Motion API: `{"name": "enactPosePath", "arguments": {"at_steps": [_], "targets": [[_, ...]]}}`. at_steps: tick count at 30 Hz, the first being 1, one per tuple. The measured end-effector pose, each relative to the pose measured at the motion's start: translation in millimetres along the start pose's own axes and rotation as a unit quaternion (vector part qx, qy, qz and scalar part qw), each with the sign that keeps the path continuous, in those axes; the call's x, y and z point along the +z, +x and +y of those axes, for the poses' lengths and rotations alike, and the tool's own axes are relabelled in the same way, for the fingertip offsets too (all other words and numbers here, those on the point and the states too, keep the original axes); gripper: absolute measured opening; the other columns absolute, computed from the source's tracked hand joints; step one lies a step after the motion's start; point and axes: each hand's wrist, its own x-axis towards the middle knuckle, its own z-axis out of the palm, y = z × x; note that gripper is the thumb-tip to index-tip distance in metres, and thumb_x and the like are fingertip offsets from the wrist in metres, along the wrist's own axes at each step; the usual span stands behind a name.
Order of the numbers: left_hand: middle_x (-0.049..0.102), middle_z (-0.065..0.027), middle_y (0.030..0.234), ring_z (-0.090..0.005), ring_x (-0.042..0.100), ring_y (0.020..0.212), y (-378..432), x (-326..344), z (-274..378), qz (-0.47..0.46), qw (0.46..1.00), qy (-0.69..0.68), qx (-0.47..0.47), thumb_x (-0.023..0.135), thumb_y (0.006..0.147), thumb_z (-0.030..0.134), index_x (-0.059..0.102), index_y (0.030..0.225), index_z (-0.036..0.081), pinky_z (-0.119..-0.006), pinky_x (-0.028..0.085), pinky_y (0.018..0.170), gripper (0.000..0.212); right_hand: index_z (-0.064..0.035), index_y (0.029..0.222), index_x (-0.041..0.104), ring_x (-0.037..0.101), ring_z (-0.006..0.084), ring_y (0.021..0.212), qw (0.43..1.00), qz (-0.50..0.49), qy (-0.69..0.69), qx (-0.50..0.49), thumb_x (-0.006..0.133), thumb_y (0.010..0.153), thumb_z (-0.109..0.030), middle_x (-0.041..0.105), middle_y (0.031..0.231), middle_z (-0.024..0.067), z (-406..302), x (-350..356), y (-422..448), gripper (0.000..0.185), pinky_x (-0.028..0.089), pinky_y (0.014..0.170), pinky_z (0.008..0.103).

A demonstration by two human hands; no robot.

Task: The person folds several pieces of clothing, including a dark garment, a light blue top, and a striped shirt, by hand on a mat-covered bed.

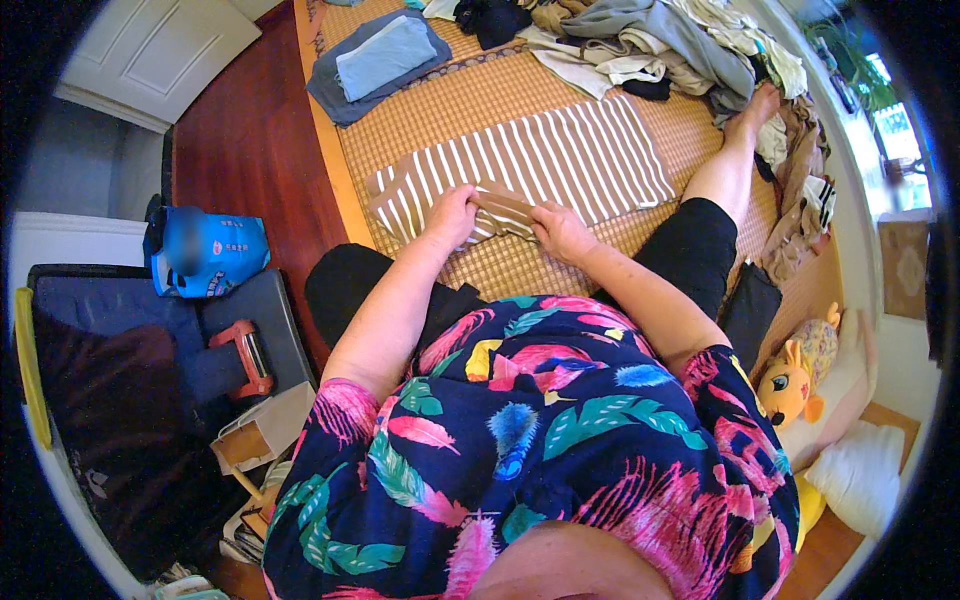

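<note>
A brown garment with white stripes (525, 161) lies lengthwise on a woven mat (420, 127) in front of me. My left hand (452, 214) pinches its near edge, with the thumb and fingers closed on the cloth. A short way to the right, my right hand (562, 231) grips the same edge. Between the two hands the brown band is raised slightly and pulled fairly straight, with wrinkled cloth below it. The far part of the garment lies flat. The fingertips under the fabric are partly hidden.
A folded light-blue cloth (386, 56) lies on a dark blue one (322, 94) at the mat's far left. Heaped clothes (660, 45) cover the far right, near my outstretched leg. A blue bag (225, 251) stands at left, and an orange plush toy (787, 379) lies at right.
</note>
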Motion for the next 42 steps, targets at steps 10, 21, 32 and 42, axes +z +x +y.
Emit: {"name": "enactPosePath", "arguments": {"at_steps": [10,21,32,42], "targets": [[0.065,-0.0204,0.096,-0.0367,0.064,0.092,0.1,3.8,20.0,-0.016,0.994,0.055,-0.092,0.053,0.093,0.022,0.052,0.109,0.006,-0.048,0.050,0.082,0.023,-0.0013,0.092,0.059,0.062,0.0433,0.089,0.993,-0.020,-0.005,0.119,0.051,0.087,-0.019,0.064,0.092,0.0265,-4.5,-9.1,1.1,0.020,0.049,0.082,0.0500],[0.067,-0.0169,0.091,-0.0338,0.065,0.088,-39.4,-31.4,8.1,-0.107,0.974,0.201,-0.015,0.071,0.081,0.036,0.070,0.089,0.006,-0.043,0.051,0.080,0.031,-0.0011,0.090,0.061,0.062,0.0416,0.079,0.990,0.043,0.043,0.125,0.062,0.086,-0.024,0.064,0.081,0.0235,-5.5,8.3,7.2,0.023,0.049,0.071,0.0479],[0.068,-0.0171,0.099,-0.0348,0.063,0.097,-38.2,-30.6,-10.3,-0.099,0.967,0.225,-0.061,0.064,0.085,0.027,0.073,0.095,0.010,-0.044,0.050,0.084,0.022,-0.0018,0.093,0.054,0.061,0.0456,0.081,0.988,0.006,-0.002,0.154,0.058,0.090,-0.024,0.063,0.079,0.0273,6.9,17.0,13.1,0.023,0.048,0.071,0.0525],[0.068,-0.0196,0.101,-0.0345,0.064,0.100,-38.8,-32.3,-9.0,-0.120,0.954,0.261,-0.092,0.064,0.085,0.030,0.072,0.097,0.006,-0.043,0.050,0.085,0.027,-0.0021,0.093,0.054,0.062,0.0454,0.080,0.987,-0.036,-0.033,0.151,0.058,0.089,-0.024,0.063,0.080,0.0279,10.3,15.6,10.5,0.022,0.049,0.073,0.0528]]}}
